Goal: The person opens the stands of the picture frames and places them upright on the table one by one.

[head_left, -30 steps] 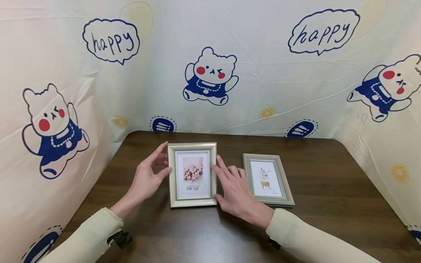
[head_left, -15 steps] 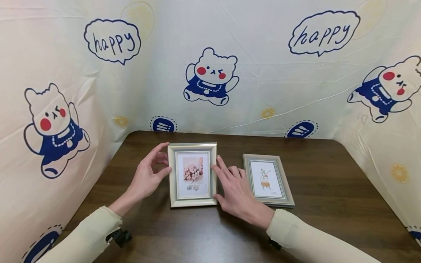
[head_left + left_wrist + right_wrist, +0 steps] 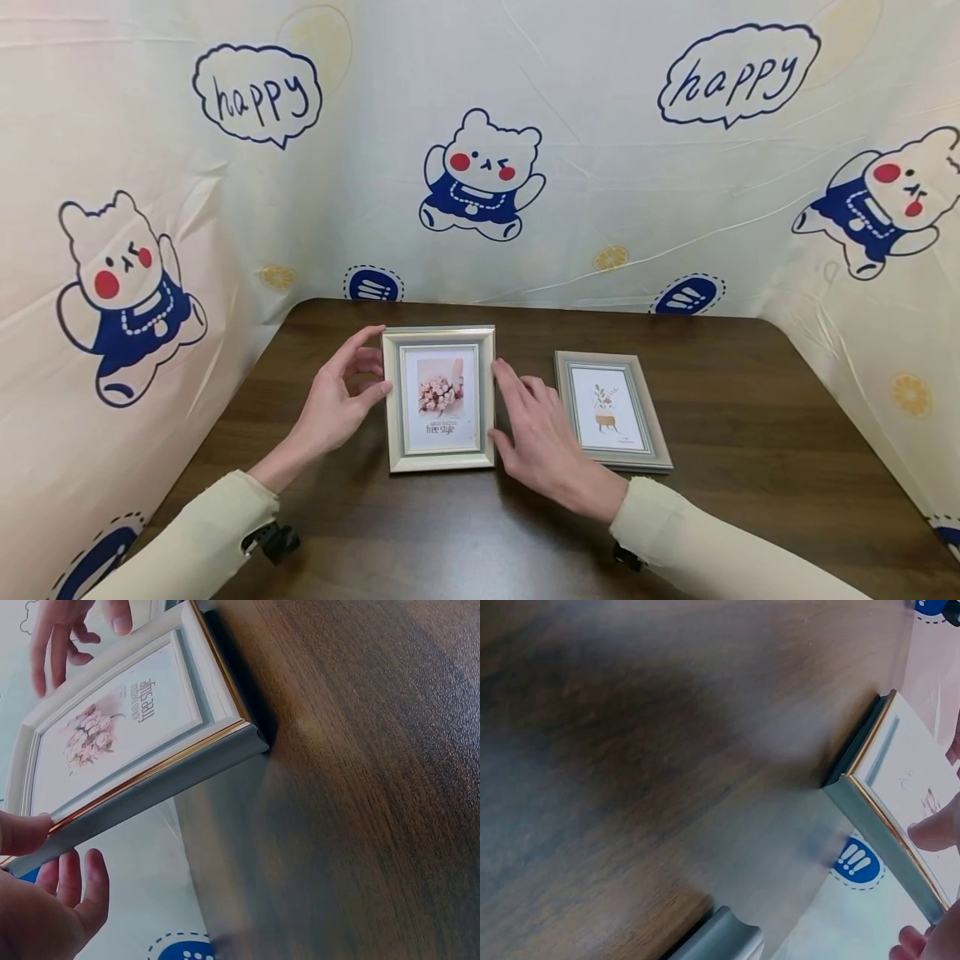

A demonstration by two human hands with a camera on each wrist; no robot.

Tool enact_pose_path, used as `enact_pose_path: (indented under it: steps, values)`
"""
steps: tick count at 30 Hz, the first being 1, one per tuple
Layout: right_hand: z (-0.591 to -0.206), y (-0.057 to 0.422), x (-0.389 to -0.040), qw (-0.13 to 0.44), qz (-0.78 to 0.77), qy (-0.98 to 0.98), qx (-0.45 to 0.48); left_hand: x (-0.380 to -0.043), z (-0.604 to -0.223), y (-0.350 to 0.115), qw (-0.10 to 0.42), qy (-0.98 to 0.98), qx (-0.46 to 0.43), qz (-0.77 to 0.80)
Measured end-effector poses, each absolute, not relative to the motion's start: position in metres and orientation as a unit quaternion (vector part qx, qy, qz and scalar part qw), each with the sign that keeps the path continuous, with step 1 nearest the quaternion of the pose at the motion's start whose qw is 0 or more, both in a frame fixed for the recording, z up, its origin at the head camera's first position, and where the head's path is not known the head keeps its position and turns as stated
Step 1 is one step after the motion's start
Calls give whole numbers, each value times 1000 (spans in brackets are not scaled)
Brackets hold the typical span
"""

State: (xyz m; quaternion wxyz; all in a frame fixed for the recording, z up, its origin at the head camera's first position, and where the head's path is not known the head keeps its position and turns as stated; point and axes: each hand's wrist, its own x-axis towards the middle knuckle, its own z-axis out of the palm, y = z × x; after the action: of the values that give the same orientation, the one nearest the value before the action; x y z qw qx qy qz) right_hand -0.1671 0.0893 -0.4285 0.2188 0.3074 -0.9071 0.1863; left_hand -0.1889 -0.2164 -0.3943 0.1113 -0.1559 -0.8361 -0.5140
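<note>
A picture frame [image 3: 440,400] with a pink bouquet print and a pale silvery border leans upright on the dark table, its face toward me. My left hand [image 3: 341,408] pinches its left side. In the left wrist view the thumb [image 3: 24,834] lies on the front of the border and the fingers [image 3: 70,879] are behind. At the opposite side my right hand [image 3: 543,446] stays close to the edge, fingers fairly straight, holding nothing. A second picture frame [image 3: 603,408] with a potted-plant print lies face up just right of that hand.
The brown wooden table [image 3: 750,467] has rounded far corners. A cream cloth [image 3: 600,192] printed with cartoon bears hangs round its back and both sides. A corner of the second frame shows at the bottom of the right wrist view.
My right hand has loosened from the bouquet frame's right edge, its fingers and thumb shifting slightly. The left hand and both frames have stayed in place.
</note>
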Motion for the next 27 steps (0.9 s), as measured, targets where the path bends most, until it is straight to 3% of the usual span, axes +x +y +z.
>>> enact_pose_path:
  steps: [15, 27]
  values:
    - [-424, 84, -165, 156, 259, -919, 254, -187, -393, -215, 108, -838, -148, -514]
    - [-426, 83, -166, 146, 272, -918, 249, -184, -395, -218, 114, -835, -160, -514]
